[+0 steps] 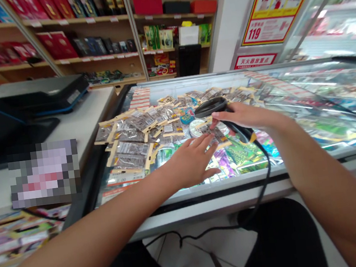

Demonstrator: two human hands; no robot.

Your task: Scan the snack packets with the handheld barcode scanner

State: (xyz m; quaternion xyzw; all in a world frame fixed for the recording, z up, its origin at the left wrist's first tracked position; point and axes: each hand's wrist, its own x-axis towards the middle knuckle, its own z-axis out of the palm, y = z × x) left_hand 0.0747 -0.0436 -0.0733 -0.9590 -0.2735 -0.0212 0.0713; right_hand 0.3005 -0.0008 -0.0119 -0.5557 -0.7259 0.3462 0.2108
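My right hand (pixel 249 115) is wrapped around a black handheld barcode scanner (pixel 211 107), its head tilted over the glass lid. Below the scanner lies a small snack packet (pixel 220 137) with a pale yellow border. My left hand (pixel 192 161) is stretched out flat, palm down, with its fingertips at that packet's near edge; whether they touch it I cannot tell. Many similar packets (pixel 131 154) with barcode labels spread in a loose pile to the left and behind. Among them sits a blue round item (pixel 187 116), partly covered.
The packets rest on a glass-topped freezer (pixel 297 129) with colourful goods under the glass. A black cable (pixel 268 170) runs from the scanner over the front edge. At left stands a counter (pixel 97 106) with a dark device (pixel 46 91). Stocked shelves (pixel 97 59) line the back.
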